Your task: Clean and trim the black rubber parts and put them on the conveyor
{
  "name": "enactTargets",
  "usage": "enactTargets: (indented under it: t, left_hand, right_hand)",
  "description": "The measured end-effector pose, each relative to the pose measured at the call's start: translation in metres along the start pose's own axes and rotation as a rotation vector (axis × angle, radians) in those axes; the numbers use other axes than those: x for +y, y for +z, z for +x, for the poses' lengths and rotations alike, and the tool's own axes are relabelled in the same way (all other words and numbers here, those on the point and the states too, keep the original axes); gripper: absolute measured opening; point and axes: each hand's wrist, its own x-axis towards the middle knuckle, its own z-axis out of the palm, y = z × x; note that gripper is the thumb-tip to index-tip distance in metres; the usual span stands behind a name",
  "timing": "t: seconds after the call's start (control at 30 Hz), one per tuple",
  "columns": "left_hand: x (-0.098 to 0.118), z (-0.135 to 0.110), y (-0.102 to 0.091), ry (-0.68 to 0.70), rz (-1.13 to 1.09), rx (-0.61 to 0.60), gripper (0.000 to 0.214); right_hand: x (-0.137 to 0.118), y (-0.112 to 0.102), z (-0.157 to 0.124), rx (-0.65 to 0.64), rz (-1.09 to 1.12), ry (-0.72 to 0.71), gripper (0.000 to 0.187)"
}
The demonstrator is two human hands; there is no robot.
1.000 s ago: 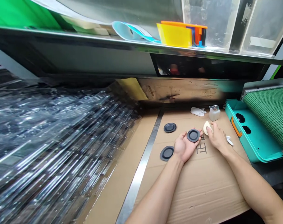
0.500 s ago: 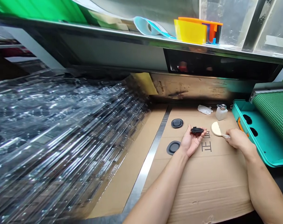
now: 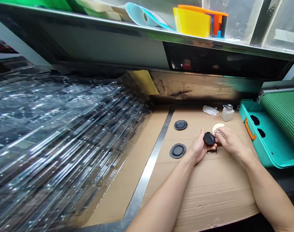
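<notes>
My left hand (image 3: 199,146) is closed on a round black disc-shaped cap (image 3: 209,139), its flat face tilted up toward me. Close against the cap's right edge is my right hand (image 3: 228,139), fingers drawn together; what they hold, if anything, is hidden. A cream round pad (image 3: 217,126) shows just behind the right fingers, partly covered by them. To the left, two more black discs lie flat on the cardboard (image 3: 197,196): a farther disc (image 3: 180,125) and a nearer disc (image 3: 178,150).
A small bottle with a metal top (image 3: 227,113) and a crumpled white tissue (image 3: 210,110) stand behind. At right is a teal tray (image 3: 279,151) with black pieces, beside a green conveyor belt (image 3: 282,106). Clear plastic trays (image 3: 88,138) fill the left. A shelf (image 3: 137,29) overhangs the back.
My right hand has moved left from beside the cream pad to the black cap. My left hand has turned the cap from edge-on to face-up. The view has shifted slightly.
</notes>
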Motion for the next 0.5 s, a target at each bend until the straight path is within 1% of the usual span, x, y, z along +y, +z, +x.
enactTargets:
  t: [0.13, 0.23, 0.33, 0.5]
  left_hand:
    - [-0.011, 0.005, 0.002, 0.081, 0.133, 0.033, 0.061]
    - [-0.016, 0.007, 0.001, 0.147, 0.334, 0.091, 0.068]
    - [-0.017, 0.007, 0.002, 0.187, 0.536, 0.157, 0.075]
    - [-0.017, 0.006, 0.004, 0.134, 0.642, 0.202, 0.081]
  right_hand:
    - [-0.015, 0.012, -0.002, -0.014, -0.25, 0.011, 0.027]
    - [-0.02, 0.014, -0.002, -0.063, -0.392, 0.003, 0.027]
    - [-0.02, 0.012, 0.0, -0.106, -0.464, 0.004, 0.025]
    - [-0.018, 0.009, 0.002, -0.138, -0.489, 0.029, 0.025]
